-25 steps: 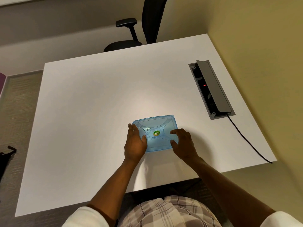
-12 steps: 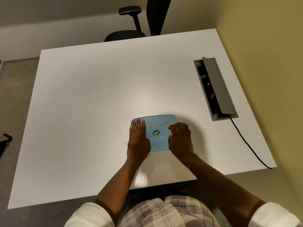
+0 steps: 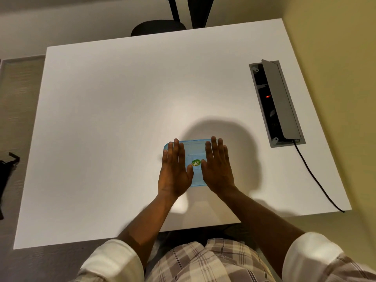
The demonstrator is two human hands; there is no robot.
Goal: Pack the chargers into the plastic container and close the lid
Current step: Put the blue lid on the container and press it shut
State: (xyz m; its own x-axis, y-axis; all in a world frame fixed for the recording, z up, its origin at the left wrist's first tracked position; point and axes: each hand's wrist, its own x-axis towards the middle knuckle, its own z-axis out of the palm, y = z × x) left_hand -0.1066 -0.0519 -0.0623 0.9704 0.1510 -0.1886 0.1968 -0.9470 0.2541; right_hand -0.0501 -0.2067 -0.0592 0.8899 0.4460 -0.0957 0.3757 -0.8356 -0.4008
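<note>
Both hands are now lying flat where a moment ago the fingers were curled at the box's edges: the left hand (image 3: 175, 169) and the right hand (image 3: 217, 168) are spreading palm-down over the lid (image 3: 194, 153) of the blue plastic container (image 3: 196, 180). From the head camera, the only view, the container is sitting on the white surface (image 3: 114, 123) near the front edge, directly ahead of the person, its long axis running left to right. The fingers (image 3: 176, 148) of both hands are extended and together, gripping nothing, pointing away from the body across the lid toward its far edge. A round green sticker (image 3: 196, 163) is showing in the gap between the two thumbs. The chargers are not visible; whether they are lying inside cannot be told through the tinted plastic. Both hands are equally near, one over each half, so the lid is lying directly beneath the palms, and the coming press looks to be straight down. Off to the right, an open socket box (image 3: 274, 102) is sitting in the surface with a black cable (image 3: 317, 180) trailing from it.
</note>
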